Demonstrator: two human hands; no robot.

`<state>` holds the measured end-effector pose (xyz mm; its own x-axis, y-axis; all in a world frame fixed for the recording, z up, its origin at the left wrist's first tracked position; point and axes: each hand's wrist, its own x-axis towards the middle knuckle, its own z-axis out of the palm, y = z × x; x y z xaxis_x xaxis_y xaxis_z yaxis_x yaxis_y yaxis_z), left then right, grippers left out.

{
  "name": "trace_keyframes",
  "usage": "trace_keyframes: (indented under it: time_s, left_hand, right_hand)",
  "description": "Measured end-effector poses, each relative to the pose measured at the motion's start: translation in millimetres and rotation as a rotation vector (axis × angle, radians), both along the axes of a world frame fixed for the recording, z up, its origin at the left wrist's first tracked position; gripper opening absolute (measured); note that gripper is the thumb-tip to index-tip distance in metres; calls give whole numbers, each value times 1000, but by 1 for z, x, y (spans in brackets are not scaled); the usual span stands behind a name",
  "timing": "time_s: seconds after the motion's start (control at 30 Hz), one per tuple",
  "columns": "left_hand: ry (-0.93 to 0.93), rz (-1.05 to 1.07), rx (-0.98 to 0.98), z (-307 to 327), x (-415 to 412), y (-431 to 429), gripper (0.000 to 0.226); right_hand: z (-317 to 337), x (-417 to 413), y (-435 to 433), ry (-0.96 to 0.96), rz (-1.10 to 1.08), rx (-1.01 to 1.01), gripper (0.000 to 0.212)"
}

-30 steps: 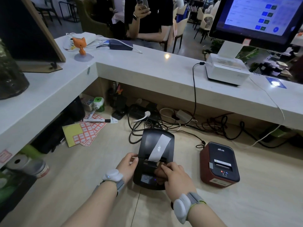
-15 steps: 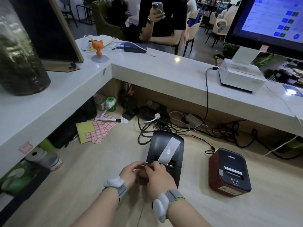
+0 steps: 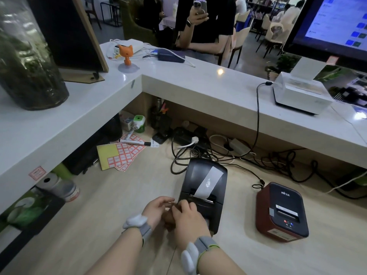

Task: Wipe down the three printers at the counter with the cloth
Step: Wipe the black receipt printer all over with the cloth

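Both hands are meeting at the near left corner of the black printer (image 3: pixel 204 187) on the lower desk (image 3: pixel 99 225), and something brownish, possibly the cloth (image 3: pixel 167 219), is showing between them, though too little of it is visible to be sure. The left hand (image 3: pixel 156 210) is sitting just left of the printer with its fingers curled inward toward the other hand; the right hand (image 3: pixel 188 221) is lying over the printer's front edge, fingers bent down, covering whatever is under the palm, so I cannot tell whether either hand is actually gripping anything. Both wrists are wearing grey bands with white pods. A strip of white paper (image 3: pixel 208 183) is sticking out of the black printer's slot and lying back over its lid. To the right, well apart from the hands, the red and black printer (image 3: pixel 282 212) is sitting on the same desk, its front panel facing the camera. Up on the raised white counter (image 3: pixel 198 86), the white printer (image 3: pixel 299 94) is standing under the big screen (image 3: pixel 333 24), with a dark cable running from its left side down to the tangle of cables (image 3: pixel 218 153) behind the black printer. Sheets of red and yellow stickers (image 3: pixel 121 155) are lying at the back left, a marker (image 3: pixel 135 141) resting across them. An orange cat figure (image 3: pixel 126 54) is standing on the counter corner, and a person in a black shirt (image 3: pixel 206 22) is holding up a phone beyond it.
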<state>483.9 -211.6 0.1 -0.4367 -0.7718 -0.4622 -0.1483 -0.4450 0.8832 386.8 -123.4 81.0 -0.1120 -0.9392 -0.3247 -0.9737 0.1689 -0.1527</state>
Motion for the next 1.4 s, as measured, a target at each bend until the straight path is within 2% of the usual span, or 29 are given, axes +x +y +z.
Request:
trace_keyframes:
  time_s: [0.3,0.67,1.07,1.17,1.3,1.4]
  left_hand:
    - [-99,-39,-36,-8,-6,3,24]
    - [-212,-17,-227,-9,-21,10,16]
    - [-237,149,-155,-16,-34,23,22]
    - [-271,134,-166,-18,-33,24,26]
    - [-289,124,-171,-19,-33,26,29]
    - [-290,118,-179,-19,-32,27,27]
  right_hand:
    - [-13,7,25,-15,77,19,39]
    - [-20,-37,57,-24,51,52,57]
    - [-23,-95,106,-86,-133,34,61]
    - [-20,-106,104,-125,-216,-37,59]
    - [-4,-120,80,-133,-262,-205,66]
    - [8,-125,60,-154,-268,-244,69]
